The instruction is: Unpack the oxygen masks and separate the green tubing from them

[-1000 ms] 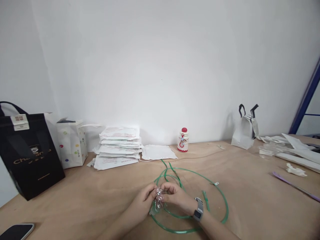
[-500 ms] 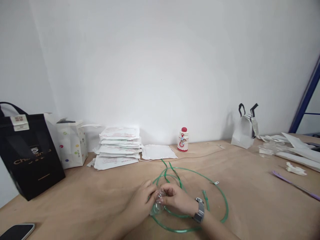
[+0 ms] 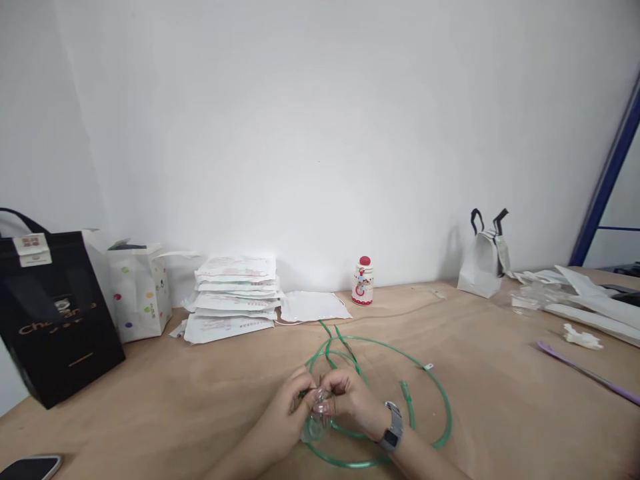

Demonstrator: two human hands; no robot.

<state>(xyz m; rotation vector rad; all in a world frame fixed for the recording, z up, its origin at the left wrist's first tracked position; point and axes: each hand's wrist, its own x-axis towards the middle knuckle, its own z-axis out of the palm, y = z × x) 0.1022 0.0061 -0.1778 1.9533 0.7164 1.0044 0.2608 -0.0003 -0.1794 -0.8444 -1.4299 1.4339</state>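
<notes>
Low in the middle of the view, my left hand (image 3: pixel 289 408) and my right hand (image 3: pixel 354 400) meet over a clear plastic oxygen mask (image 3: pixel 316 427). Both sets of fingertips pinch its upper part, and the fingers cover much of it. Green oxygen tubing (image 3: pixel 448 408) lies in wide loops around and under my right hand, with a tube connector (image 3: pixel 405 388) beside the wrist. A green strap (image 3: pixel 345 341) stretches away from my hands towards the back of the table. My right wrist wears a grey watch (image 3: pixel 393 427).
Behind stand white packets (image 3: pixel 233 300) in a stack, a flat white sheet (image 3: pixel 315 307) and a red-capped bottle (image 3: pixel 363 283). At left are a black bag (image 3: pixel 60 320), a dotted bag (image 3: pixel 143 293) and a phone (image 3: pixel 33 467). A purple stick (image 3: pixel 585 371) and wrappers (image 3: pixel 540 293) lie at right.
The camera view has shifted slightly, moving the scene a little left. Both hands stay together at the oxygen mask, with the fingers slightly repositioned.
</notes>
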